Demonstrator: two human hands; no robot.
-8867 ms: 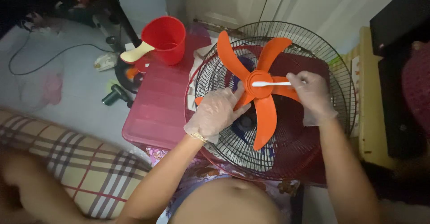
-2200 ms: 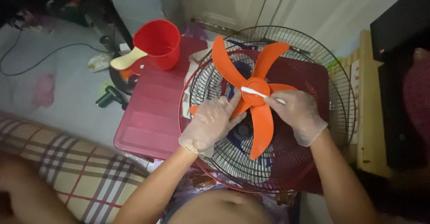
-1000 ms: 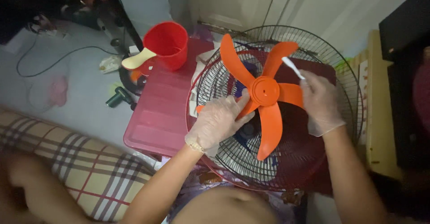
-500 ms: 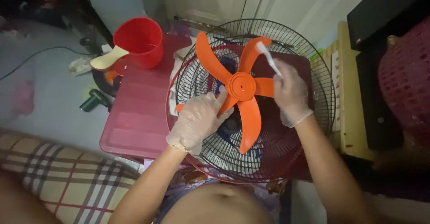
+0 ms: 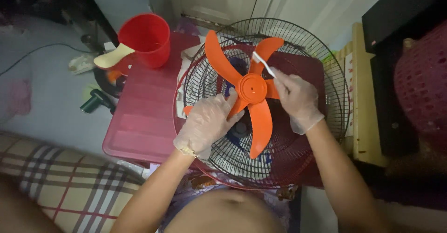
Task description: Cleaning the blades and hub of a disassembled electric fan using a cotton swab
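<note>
An orange fan propeller (image 5: 252,89) with several blades lies over a round black wire fan grille (image 5: 302,42). My left hand (image 5: 205,125), in a thin clear glove, grips the lower-left blade beside the hub. My right hand (image 5: 296,100), also gloved, holds a white toothbrush (image 5: 263,63) whose head rests on the upper-right blade just above the hub.
The grille sits on dark red plastic lids (image 5: 149,107). A red dipper with a cream handle (image 5: 145,40) stands at the far left of the lid. A checked cushion (image 5: 70,186) lies lower left, a yellow wooden frame (image 5: 361,98) and a dark red basket (image 5: 421,79) to the right.
My right hand has brought the toothbrush in from the outer upper-right blade toward the hub. My left hand keeps its grip on the blade.
</note>
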